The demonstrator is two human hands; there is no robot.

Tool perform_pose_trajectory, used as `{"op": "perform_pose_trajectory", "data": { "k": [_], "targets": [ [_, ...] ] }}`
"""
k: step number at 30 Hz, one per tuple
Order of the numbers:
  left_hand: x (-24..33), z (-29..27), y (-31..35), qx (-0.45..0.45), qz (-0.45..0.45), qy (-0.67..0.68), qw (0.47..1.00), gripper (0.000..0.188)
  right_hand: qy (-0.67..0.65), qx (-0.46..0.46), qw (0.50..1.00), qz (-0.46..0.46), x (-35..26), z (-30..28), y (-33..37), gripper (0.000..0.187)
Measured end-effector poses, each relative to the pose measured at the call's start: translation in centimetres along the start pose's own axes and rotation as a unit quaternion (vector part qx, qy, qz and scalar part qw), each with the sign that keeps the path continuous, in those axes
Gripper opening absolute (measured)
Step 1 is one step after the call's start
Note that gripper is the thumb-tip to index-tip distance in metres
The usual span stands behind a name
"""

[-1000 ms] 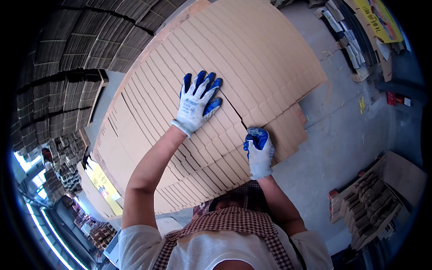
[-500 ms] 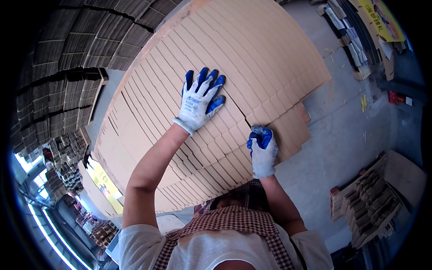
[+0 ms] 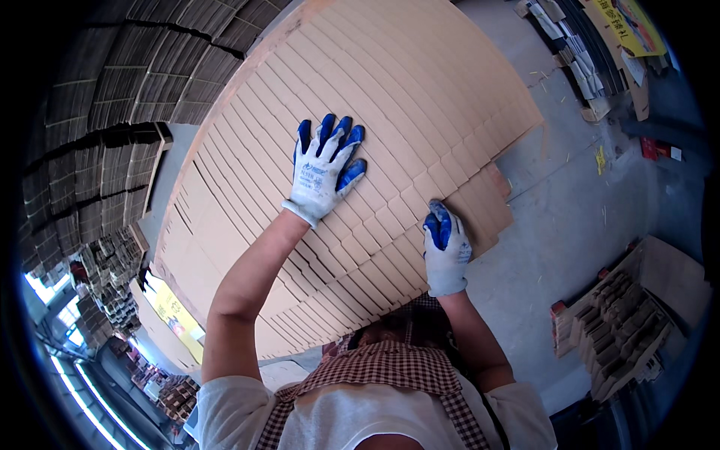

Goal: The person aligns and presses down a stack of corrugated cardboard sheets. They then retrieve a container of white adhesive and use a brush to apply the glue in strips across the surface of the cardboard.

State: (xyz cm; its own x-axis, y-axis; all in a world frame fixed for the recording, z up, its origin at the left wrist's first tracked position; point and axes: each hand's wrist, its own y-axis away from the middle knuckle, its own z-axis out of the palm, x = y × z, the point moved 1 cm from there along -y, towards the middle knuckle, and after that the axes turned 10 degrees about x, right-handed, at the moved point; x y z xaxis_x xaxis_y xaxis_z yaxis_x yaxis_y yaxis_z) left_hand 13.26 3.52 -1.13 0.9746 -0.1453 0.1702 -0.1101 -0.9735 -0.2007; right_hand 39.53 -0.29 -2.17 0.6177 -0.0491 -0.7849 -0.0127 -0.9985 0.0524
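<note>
Overlapping brown cardboard sheets lie fanned out in a long row in front of me, their edges stepped one after another. My left hand, in a white glove with blue-coated fingers, rests flat on them with its fingers spread. My right hand, gloved the same way, is at the near right edge of the row. Its fingers are drawn together, with the blue side partly turned up and the fingertips by the sheet edges. Whatever they may pinch there is hidden.
Tied stacks of flat cardboard rise at the far left. A wooden crate with cardboard pieces stands at the lower right on the grey floor. More flat boards are piled at the upper right, beside a yellow printed sheet.
The dark gap between two sheets by my right hand has closed. My right hand has shifted slightly right and its fingers have straightened somewhat. My left hand stays flat, a little further left in view.
</note>
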Motion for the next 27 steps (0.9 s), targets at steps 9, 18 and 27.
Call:
{"op": "perform_pose_trajectory", "data": {
  "k": [9,18,27],
  "targets": [
    [-0.1,-0.3,-0.1,-0.004,0.0,0.018,1.0,0.06,-0.327,-0.083,0.847,0.412,-1.0,0.6,-1.6,0.028],
    [-0.3,-0.3,-0.2,-0.021,-0.003,0.005,1.0,0.06,-0.367,-0.072,0.832,0.411,-0.4,1.0,-0.6,0.022],
    [-0.1,-0.3,-0.4,-0.033,-0.011,0.01,0.999,0.061,-0.368,-0.069,0.834,0.405,0.1,1.2,-0.7,0.022]
  ]
}}
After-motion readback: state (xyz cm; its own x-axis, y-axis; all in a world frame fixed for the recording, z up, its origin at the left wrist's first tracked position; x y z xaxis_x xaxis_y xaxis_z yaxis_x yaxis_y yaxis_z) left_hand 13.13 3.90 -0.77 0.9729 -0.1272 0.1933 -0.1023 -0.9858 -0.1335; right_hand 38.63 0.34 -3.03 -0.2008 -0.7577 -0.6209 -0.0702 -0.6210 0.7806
